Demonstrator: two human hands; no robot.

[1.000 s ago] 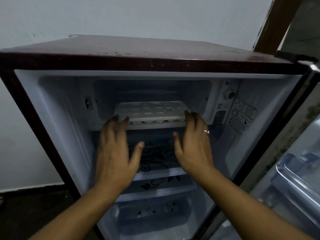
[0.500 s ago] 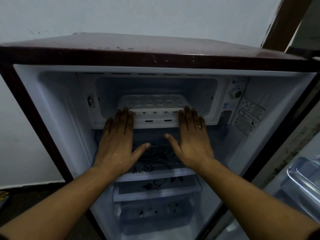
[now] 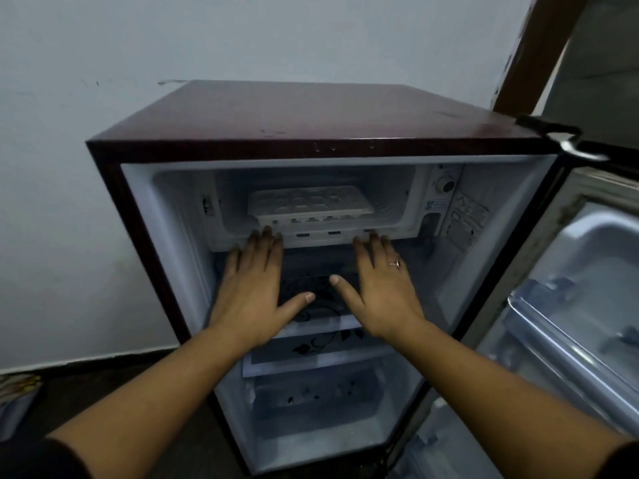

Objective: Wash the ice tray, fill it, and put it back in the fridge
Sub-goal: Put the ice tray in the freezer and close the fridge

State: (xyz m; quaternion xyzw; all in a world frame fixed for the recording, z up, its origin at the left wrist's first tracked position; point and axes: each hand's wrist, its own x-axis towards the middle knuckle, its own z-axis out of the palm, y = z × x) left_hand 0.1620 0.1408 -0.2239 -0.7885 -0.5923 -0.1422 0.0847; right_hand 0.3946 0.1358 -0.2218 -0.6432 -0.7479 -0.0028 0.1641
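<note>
Whereas a second ago both sets of fingertips pressed against the front edge of the white plastic ice tray, they now lie lower, on the pale front lip of the freezer compartment, and the tray sits just beyond them, set back inside. The left hand is flat, fingers straight and together, thumb spread inward, and grips nothing. The right hand, a thin ring on one finger, mirrors it, equally flat and empty. Whether the left fingertips touch the tray's underside I cannot tell; the right ones look just clear of it.

The view has also pulled back, so more of the dark maroon fridge shows, with its white-lined door swung open to the right of the right hand and a flower-printed glass shelf below both palms.

By my reading the tray has been pushed home and let go, so the putting-back is nearly done and closing the door is what remains. Whether the cells hold water cannot be made out.
</note>
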